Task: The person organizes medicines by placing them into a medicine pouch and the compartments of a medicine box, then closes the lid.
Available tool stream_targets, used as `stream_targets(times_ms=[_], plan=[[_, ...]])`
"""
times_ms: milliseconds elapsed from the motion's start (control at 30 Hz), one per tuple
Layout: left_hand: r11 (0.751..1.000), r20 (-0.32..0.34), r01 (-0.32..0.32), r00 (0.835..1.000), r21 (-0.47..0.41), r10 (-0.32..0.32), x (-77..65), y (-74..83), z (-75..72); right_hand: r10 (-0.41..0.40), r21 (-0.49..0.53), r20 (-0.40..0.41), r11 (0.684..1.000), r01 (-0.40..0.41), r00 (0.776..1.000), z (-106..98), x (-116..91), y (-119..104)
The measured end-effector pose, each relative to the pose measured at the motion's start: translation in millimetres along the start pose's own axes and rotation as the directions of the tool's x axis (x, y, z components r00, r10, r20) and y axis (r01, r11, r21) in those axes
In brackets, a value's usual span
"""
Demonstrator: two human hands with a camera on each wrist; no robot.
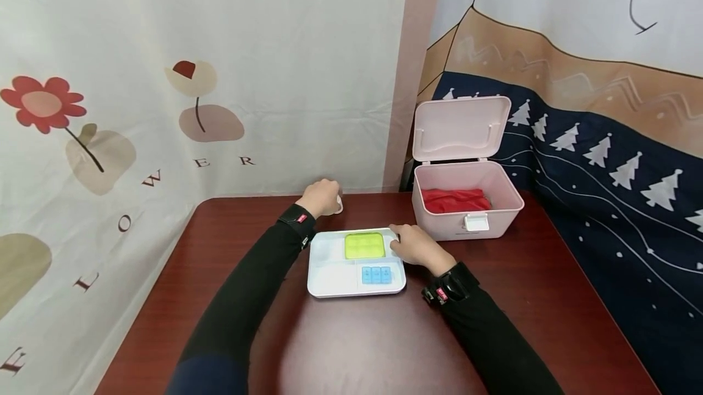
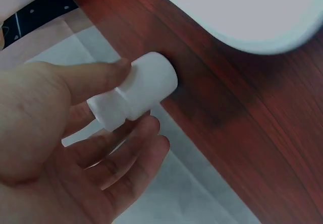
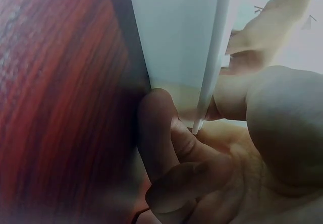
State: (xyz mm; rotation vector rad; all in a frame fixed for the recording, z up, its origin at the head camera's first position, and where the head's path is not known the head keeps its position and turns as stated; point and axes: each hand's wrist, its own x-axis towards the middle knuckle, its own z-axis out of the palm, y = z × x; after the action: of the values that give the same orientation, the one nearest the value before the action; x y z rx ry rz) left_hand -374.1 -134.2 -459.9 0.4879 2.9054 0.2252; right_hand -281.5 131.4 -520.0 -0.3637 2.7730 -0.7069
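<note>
My left hand (image 1: 320, 198) is at the back of the table, just behind the tray. It pinches a small white pill bottle (image 2: 150, 82) between thumb and fingers, and in the left wrist view the bottle lies tilted sideways. A white divided tray (image 1: 329, 280) rests on the table, its right rim gripped by my right hand (image 1: 415, 245). In the right wrist view the thumb lies over the rim, with fingers curled against the tray wall (image 3: 174, 37). On the tray are a green rectangular case (image 1: 365, 245) and a blue three-part pill box (image 1: 376, 275).
A pink storage box (image 1: 469, 230) with its lid (image 1: 461, 129) raised stands at the back right, red cloth (image 1: 456, 201) inside. Printed curtains (image 1: 307, 77) hang behind the brown table (image 1: 527, 297) and along its right side.
</note>
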Motion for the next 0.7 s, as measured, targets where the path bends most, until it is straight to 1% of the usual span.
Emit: stream_targets(times_ms=[100,167,267,400,467,567,700], plan=[[1.0,-0.023,-0.014,1.0,-0.007,0.014,-11.0,-6.1,-3.2,0.0,-0.004,-0.003,1.0,0.0,1.0,-1,1,-1],[0.999,-0.035,-0.029,0.999,-0.029,0.028,-20.8,-9.5,-5.9,0.012,-0.003,-0.002,1.0,-0.012,1.0,0,1,-2],[0.996,-0.038,-0.053,0.998,-0.073,0.05,-37.7,-15.3,-7.2,0.014,0.007,0.012,1.0,-0.014,1.0,2,3,-4],[0.99,-0.036,-0.083,0.996,-0.116,0.08,-61.3,-19.9,-5.8,-0.008,0.028,0.018,1.0,0.008,1.0,3,5,-6],[0.985,-0.043,-0.1,0.995,-0.142,0.094,-73.4,-18.5,-4.3,-0.012,0.031,0.012,0.999,0.012,1.0,3,5,-6],[0.971,-0.074,-0.129,0.99,-0.203,0.116,-91.5,-12.7,-0.5,-0.01,0.02,0.0,1.0,0.01,1.0,2,4,-4],[0.941,-0.128,-0.185,0.98,-0.284,0.154,-116.2,-1.4,6.4,-0.008,0.007,-0.003,1.0,0.008,1.0,0,1,0]])
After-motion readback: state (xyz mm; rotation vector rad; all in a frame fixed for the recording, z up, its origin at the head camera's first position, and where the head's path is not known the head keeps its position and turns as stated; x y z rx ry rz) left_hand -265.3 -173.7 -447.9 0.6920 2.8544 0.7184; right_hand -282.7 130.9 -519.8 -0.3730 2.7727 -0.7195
